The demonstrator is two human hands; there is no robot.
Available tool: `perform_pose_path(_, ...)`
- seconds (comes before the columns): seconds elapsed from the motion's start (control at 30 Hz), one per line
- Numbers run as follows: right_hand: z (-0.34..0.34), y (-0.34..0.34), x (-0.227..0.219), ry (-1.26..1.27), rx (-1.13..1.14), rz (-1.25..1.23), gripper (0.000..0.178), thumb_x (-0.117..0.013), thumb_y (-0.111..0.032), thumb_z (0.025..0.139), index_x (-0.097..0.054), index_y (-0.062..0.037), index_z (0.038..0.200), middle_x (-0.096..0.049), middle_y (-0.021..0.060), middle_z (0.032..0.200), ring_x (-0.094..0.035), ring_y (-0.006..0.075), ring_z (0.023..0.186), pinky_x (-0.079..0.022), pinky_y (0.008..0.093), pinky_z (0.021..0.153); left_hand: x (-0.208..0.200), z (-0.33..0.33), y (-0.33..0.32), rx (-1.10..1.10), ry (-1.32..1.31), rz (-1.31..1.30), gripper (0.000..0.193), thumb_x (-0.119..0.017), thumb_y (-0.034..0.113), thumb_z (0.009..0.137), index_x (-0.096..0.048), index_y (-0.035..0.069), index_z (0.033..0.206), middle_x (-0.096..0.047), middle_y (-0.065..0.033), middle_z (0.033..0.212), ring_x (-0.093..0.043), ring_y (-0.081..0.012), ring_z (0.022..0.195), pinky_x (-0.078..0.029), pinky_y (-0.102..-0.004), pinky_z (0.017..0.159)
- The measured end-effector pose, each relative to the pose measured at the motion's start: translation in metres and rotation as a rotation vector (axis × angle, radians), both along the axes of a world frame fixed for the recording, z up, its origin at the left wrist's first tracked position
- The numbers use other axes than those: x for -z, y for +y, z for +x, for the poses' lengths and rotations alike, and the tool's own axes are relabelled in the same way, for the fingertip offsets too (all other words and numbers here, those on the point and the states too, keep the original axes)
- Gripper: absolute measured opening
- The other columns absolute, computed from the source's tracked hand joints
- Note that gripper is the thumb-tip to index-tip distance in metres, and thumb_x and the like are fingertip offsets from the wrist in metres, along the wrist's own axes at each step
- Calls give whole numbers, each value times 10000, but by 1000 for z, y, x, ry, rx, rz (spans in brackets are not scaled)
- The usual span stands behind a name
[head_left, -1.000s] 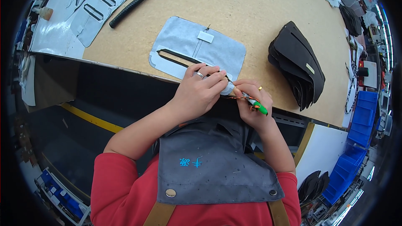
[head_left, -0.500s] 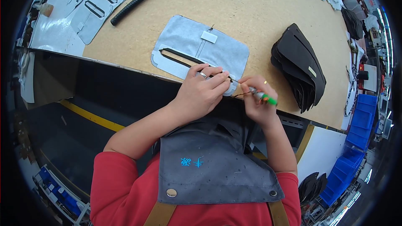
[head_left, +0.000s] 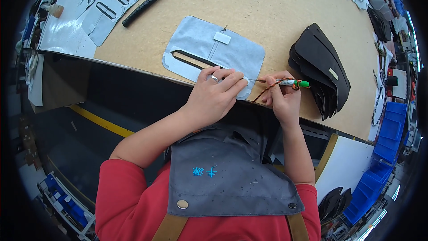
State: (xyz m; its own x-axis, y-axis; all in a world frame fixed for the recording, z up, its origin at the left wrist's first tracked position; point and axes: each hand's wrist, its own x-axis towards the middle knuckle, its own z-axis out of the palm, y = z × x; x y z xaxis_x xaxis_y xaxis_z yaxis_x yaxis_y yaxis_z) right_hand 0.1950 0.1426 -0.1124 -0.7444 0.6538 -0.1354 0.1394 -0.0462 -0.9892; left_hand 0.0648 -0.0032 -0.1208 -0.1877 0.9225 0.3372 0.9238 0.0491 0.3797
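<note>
A light grey, round-cornered panel [head_left: 240, 51] lies along the table's near edge. It has a long black-edged slot and a small white patch. My left hand [head_left: 216, 91] presses on the slot's right end, fingers bent and held together, covering that part; its thumb is hidden. In my right hand [head_left: 284, 100] is a slim pen-shaped tool [head_left: 287, 82] with a green end, pinched between thumb and fingers. A dark-and-orange twisted cord is wound about the tool and trails toward the table edge. Its thin tip points left at the panel's right end, beside my left fingertips.
A stack of black panels [head_left: 323, 69] stands on the table to the right. Back left are a black-handled hammer [head_left: 154, 2], more slotted grey panels [head_left: 100, 29] and a small bottle [head_left: 54, 10]. Blue bins [head_left: 390, 131] line the far right.
My right hand has drawn slightly right and up, and the tool has turned to lie nearly level, its cord now plainly visible. My left hand stays on the panel.
</note>
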Motion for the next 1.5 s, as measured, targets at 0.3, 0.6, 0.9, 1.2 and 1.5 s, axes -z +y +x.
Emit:
perform_pose_path(0.3, 1, 11, 1, 120, 89, -156, 120, -515, -120, 923, -502, -6, 888, -647, 124, 864, -531, 63, 526, -481, 217, 548, -13, -21, 0, 7, -554, -55, 280, -539, 19, 815, -533, 48, 1093, -531, -109, 1148, -510, -284, 1052, -358, -368, 898)
perform_pose_path(0.6, -3, -1, -1, 47, -134, -45, 124, -510, -121, 923, -519, 3, 914, -626, 91, 884, -578, 87, 705, -489, 215, 626, -11, -36, 0, 251, -207, -66, 228, -594, 18, 769, -611, 85, 986, -583, -4, 1140, -506, -187, 1124, -335, -371, 950)
perform_pose_path(0.9, -7, 7, -11, -70, -209, -47, 65, -502, -2, 868, -561, 20, 883, -617, 68, 845, -575, 83, 694, -479, 229, 616, -9, -36, 2, 279, -124, -85, 258, -602, 41, 728, -626, 126, 971, -583, 15, 1143, -497, -183, 1139, -315, -397, 986)
perform_pose_path(1.2, 12, -4, -5, 110, -454, 887, 121, -660, -19, 747, -568, -36, 824, -652, 86, 900, -599, 189, 580, -489, 254, 541, -5, -31, 1, 215, -146, -56, 220, -603, 49, 727, -618, 132, 931, -593, 23, 1142, -502, -180, 1134, -329, -404, 987)
perform_pose_path(1.5, 27, -8, 0, 278, -184, 1015, 238, -738, -62, 706, -624, -46, 915, -645, 81, 834, -592, 196, 579, -470, 272, 506, -7, -32, 2, 163, -306, -90, 226, -566, 29, 773, -599, 122, 977, -602, 5, 1123, -509, -204, 1127, -327, -357, 949)
